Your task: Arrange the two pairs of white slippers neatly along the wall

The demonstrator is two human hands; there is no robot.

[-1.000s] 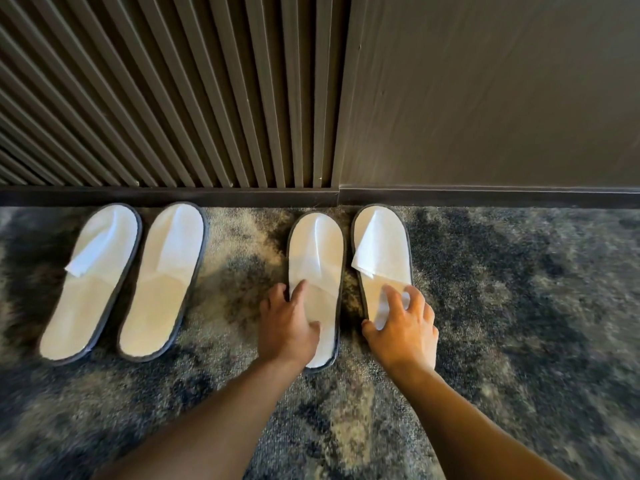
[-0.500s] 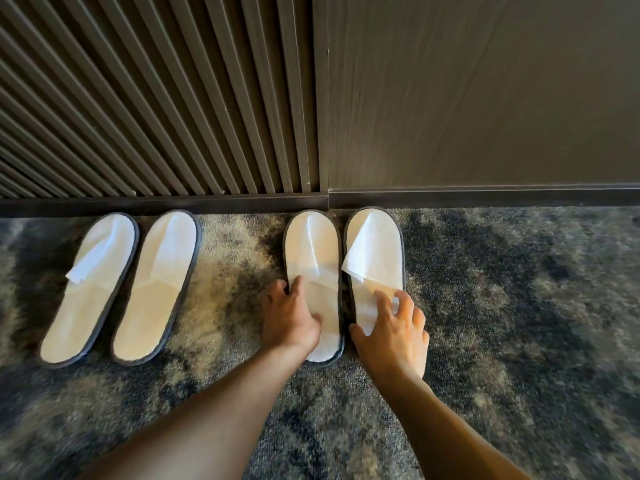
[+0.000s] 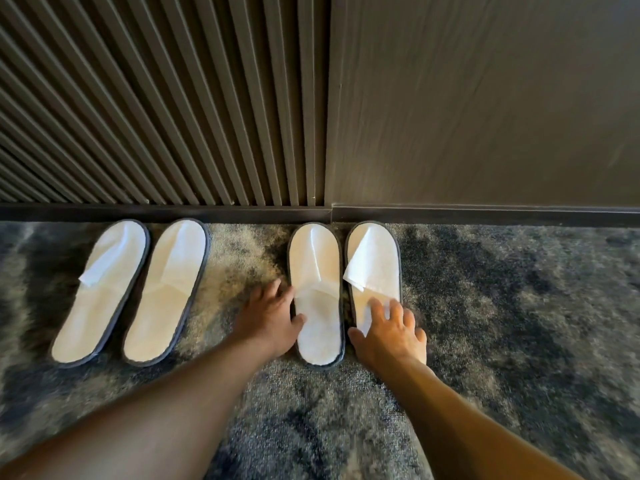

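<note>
Four white slippers with grey rims lie on the carpet, toes at the baseboard. The left pair, an outer slipper and an inner slipper, lean slightly right and nobody touches them. The right pair stands straight and close together. My left hand grips the left edge of the third slipper, thumb on its insole. My right hand spans the heel of the fourth slipper with fingers spread, hiding that heel. The fourth slipper's upper has a folded-up corner.
A dark slatted wall panel rises behind the left pair and a smooth dark panel behind the right. Mottled grey carpet stretches right of the slippers and toward me.
Both hands have nudged the right pair so the two slippers lie closer together and parallel. The left pair has not moved.
</note>
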